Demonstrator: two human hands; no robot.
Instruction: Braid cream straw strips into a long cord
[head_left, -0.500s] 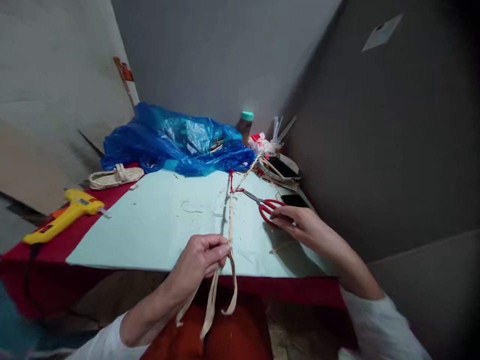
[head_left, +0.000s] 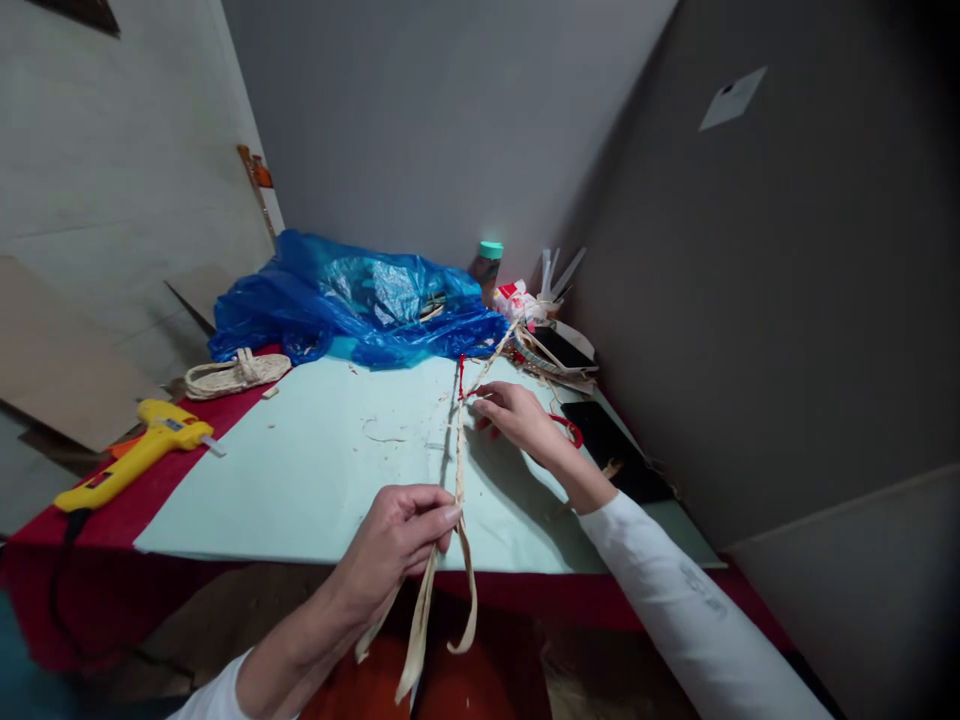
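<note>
A pale straw braid [head_left: 459, 450] runs down the middle of the light green board [head_left: 300, 470], its far end fixed by a red clip [head_left: 461, 375]. My left hand [head_left: 401, 545] is closed on the braid's near end at the board's front edge, and three loose flat strands [head_left: 420, 620] hang below it. My right hand [head_left: 517, 418] lies farther up the board with its fingers stretched left, fingertips at the braid just below the clip. It holds nothing that I can see. The red handle of the scissors [head_left: 570, 430] shows behind that wrist.
A yellow glue gun [head_left: 135, 450] lies on the red cloth at the left. A small woven straw shoe [head_left: 236, 373] sits behind it. A crumpled blue plastic bag [head_left: 352, 295], a bottle [head_left: 487, 265] and straw scraps crowd the back. A black phone [head_left: 611, 445] lies at the right.
My right hand has left the scissors' handle and moved left and forward to the braid near the red clip. My left hand keeps its grip on the strands.
</note>
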